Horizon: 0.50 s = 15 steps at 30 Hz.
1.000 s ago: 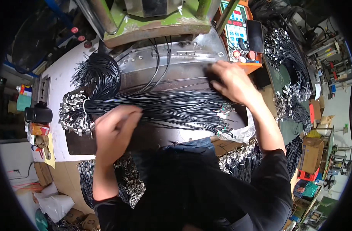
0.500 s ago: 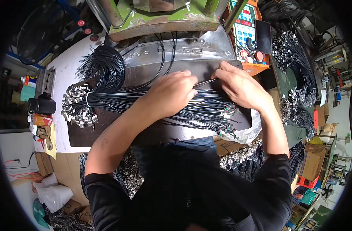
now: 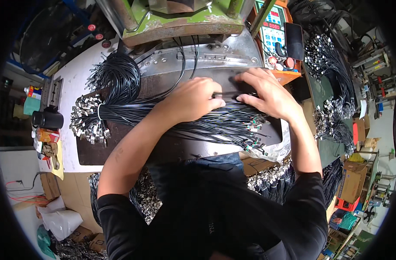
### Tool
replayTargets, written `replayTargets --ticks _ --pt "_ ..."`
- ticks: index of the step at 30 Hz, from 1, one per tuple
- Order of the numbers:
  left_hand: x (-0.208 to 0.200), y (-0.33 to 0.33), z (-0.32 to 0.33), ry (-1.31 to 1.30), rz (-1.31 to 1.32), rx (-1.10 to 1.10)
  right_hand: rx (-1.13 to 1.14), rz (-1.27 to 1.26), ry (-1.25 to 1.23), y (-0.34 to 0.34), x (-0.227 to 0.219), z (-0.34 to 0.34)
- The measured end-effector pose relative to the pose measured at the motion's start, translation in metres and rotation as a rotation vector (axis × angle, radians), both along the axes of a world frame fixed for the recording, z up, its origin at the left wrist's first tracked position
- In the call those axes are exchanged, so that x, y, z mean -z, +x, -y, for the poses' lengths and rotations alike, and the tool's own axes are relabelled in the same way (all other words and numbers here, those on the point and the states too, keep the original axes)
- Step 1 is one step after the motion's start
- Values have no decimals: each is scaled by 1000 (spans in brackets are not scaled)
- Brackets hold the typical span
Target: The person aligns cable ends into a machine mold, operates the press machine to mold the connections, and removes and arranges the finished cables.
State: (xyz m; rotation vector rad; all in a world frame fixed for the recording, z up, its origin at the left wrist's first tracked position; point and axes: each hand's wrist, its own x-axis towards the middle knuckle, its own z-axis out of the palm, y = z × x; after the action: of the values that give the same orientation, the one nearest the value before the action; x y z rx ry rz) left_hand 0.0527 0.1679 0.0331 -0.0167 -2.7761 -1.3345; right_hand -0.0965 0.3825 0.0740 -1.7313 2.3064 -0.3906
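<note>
A thick bundle of black cables (image 3: pixel 133 113) lies across the dark work board in front of me, tied near its left end. Silver metal connectors (image 3: pixel 88 119) cluster at that end, while small green-and-white tips (image 3: pixel 255 125) fan out at the other. My left hand (image 3: pixel 195 100) is closed over the bundle, thumb and fingers pinching a thin dark cable that sticks out to the right. Across a short gap, my right hand (image 3: pixel 269 94) has its fingers and thumb spread, slightly blurred, above the bundle's right part. Nothing shows in its grip.
A green press (image 3: pixel 185 30) stands at the far side, with loose cables looping from beneath it. A coiled cable bundle (image 3: pixel 120 76) lies at left. Far right are an orange control box (image 3: pixel 273 39), a phone (image 3: pixel 294 41) and more cable bundles (image 3: pixel 332 78).
My right hand has let go of the cable strands pinched at its fingertips and spread its fingers. My left hand has stayed nearly in place, still closed.
</note>
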Motion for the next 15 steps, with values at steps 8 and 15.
replayTargets --ticks 8,15 --pt "33 0 4 -195 -400 -56 121 67 -263 3 -16 -14" --pt "-53 -4 16 417 268 42 -18 -319 -332 3 4 12"
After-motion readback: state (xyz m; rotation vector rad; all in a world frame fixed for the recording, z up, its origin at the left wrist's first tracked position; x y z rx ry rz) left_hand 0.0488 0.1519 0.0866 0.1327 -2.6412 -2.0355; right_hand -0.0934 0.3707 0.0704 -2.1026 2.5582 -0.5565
